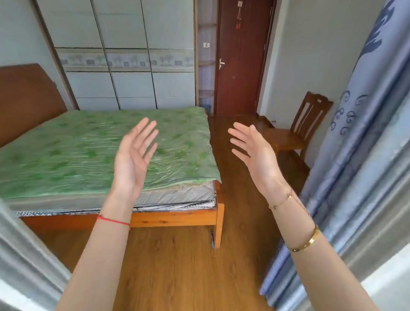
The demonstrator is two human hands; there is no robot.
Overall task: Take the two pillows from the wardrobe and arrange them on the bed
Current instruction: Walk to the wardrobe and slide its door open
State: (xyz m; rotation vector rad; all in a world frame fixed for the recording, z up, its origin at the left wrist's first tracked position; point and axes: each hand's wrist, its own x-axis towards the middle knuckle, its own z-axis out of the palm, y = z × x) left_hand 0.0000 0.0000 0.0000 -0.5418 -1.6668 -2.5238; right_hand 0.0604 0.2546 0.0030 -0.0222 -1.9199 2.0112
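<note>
Left hand and right hand raised empty before the bed, fingers spread, palms facing, apparently unengaged at task outset; pillows unseen, presumably inside the shut sliding-door wardrobe beyond the bed; green cover bare, awaiting them.

Wooden bed standing on the floor
A green patterned cover is lying over its mattress; a wooden chair is standing at 2 o'clock.
</note>
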